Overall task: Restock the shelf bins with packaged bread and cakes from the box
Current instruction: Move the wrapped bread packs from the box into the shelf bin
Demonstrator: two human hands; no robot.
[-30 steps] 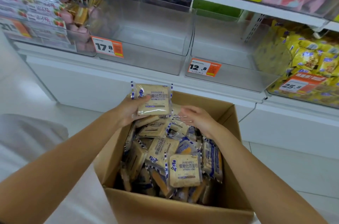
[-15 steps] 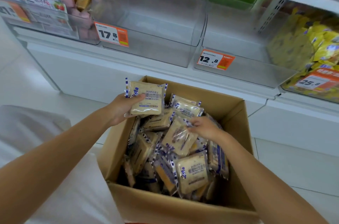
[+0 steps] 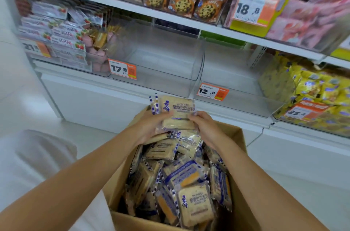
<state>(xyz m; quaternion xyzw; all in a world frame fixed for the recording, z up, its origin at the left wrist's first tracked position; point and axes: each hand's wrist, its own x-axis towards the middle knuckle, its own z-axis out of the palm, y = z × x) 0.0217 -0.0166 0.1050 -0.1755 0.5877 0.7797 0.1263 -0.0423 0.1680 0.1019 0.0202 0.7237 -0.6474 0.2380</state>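
Stock in hand: we hold a small stack of clear-wrapped, blue-edged beige bread packets, left hand curled round its left side, right hand round its right, just above the far end of the open brown cardboard box, heaped with like packets. Behind: clear plastic shelf bin tagged 17.8; second clear bin tagged 12.8.

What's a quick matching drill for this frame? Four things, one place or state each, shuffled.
Things:
1. bread packet
2. cardboard box
3. 12.8 price tag
4. cookie packs

Place or state:
A. on the upper shelf
B. below the shelves, filled with packets
C. on the front of a clear bin
D. held by the left hand and right hand

Pairs: 1-D, 2-B, 3-C, 4-A
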